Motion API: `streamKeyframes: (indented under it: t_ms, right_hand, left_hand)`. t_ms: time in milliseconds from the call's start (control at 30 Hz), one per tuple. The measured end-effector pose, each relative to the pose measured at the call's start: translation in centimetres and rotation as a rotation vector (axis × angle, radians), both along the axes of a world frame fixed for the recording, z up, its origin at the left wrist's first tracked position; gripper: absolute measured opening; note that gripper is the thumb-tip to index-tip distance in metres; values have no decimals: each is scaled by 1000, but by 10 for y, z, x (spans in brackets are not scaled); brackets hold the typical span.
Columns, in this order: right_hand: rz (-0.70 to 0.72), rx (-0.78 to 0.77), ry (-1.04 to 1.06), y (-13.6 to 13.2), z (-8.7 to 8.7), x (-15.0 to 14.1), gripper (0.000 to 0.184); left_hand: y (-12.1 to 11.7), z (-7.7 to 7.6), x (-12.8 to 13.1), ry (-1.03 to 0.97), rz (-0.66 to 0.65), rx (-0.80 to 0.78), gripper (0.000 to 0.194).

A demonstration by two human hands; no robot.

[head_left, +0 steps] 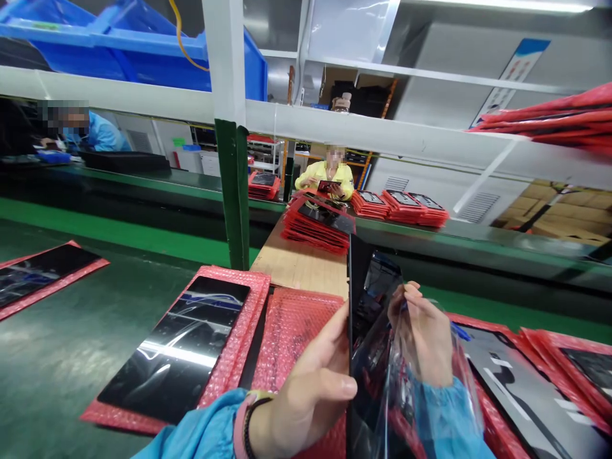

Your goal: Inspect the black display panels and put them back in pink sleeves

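My left hand [313,382] grips the left edge of a black glossy panel [370,299] that stands nearly upright in front of me. My right hand [423,335] is closed in a pinch on a clear plastic film [382,389] that hangs off the panel's face, partly peeled away. Both wrists wear light blue sleeves. Beneath my hands lies a red bubble-wrap sheet [296,331]. To the left, another black panel [179,347] lies flat on red bubble wrap.
More panels on red wrap lie at the right [521,389] and far left [41,271]. Stacks of red-wrapped panels [318,226] sit on a wooden board. A green post [234,191] stands ahead. Two people work across the green conveyor [143,185]. Blue bins [119,44] sit overhead.
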State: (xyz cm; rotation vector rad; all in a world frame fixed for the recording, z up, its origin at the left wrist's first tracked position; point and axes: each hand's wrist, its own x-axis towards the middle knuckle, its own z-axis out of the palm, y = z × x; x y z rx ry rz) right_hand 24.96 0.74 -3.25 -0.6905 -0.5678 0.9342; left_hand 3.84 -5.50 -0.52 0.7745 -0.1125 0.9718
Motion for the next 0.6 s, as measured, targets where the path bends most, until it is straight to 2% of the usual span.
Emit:
streamKeyframes:
  t_ms: [133, 267, 433, 600]
  right_hand:
    - [94, -72, 78, -2, 2, 1, 35]
    - [125, -98, 172, 0, 1, 1, 36]
    - [176, -108, 263, 6, -5, 0, 39]
    - [236, -53, 321, 10, -12, -2, 40]
  left_hand:
    - [0, 0, 1, -8, 17, -6, 61]
    - [1, -3, 2, 7, 30, 40, 55]
    - [1, -4, -1, 23, -14, 86, 63]
    - [2, -2, -2, 43, -57, 238, 75]
